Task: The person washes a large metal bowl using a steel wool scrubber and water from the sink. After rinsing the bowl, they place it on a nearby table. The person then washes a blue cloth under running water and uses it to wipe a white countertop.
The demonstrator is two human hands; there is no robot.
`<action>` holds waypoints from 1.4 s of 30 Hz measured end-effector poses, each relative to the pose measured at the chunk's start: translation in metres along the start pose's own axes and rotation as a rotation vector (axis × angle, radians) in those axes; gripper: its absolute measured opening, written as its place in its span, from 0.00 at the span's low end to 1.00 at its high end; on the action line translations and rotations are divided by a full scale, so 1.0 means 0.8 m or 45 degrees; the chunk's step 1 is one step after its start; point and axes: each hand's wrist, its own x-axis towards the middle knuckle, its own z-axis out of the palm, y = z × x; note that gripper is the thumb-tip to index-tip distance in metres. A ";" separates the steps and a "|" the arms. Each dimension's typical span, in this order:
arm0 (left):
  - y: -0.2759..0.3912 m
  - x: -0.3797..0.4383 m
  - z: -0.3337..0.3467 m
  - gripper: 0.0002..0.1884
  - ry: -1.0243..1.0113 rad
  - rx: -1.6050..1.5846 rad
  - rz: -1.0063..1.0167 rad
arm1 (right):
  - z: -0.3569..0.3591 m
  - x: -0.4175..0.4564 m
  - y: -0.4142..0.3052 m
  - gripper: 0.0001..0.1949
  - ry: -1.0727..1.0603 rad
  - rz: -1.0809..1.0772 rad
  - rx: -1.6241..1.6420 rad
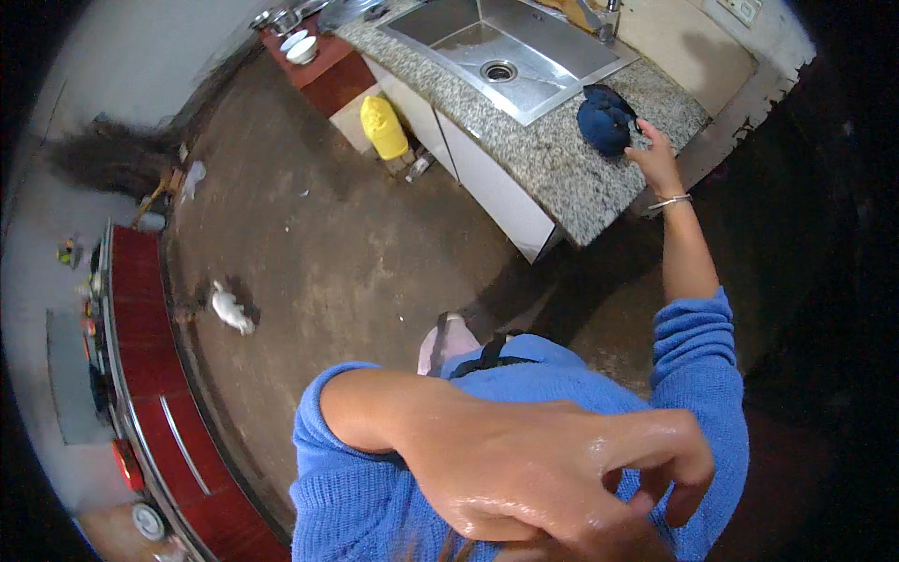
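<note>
On the speckled granite counter, at its near right end, lies a bunched dark blue cloth item, possibly a cap. My right hand has thumb and fingertip at its right edge and appears to pinch it. A metal bangle circles that wrist. Close below the camera, my left hand crosses in front of my chest, its back up and skin shiny as if wet. Its fingers are bent, and some of them are hidden; whether they hold anything cannot be seen. Brown hair strands show beneath it.
A steel sink with a faucet is set in the counter. Below stands a yellow container; bowls sit on a red stand. A white animal is on the brown floor, near red cabinets.
</note>
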 end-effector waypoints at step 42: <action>-0.249 0.037 -0.828 0.33 -0.443 0.728 -0.883 | 0.214 0.298 -0.168 0.21 0.113 0.912 0.757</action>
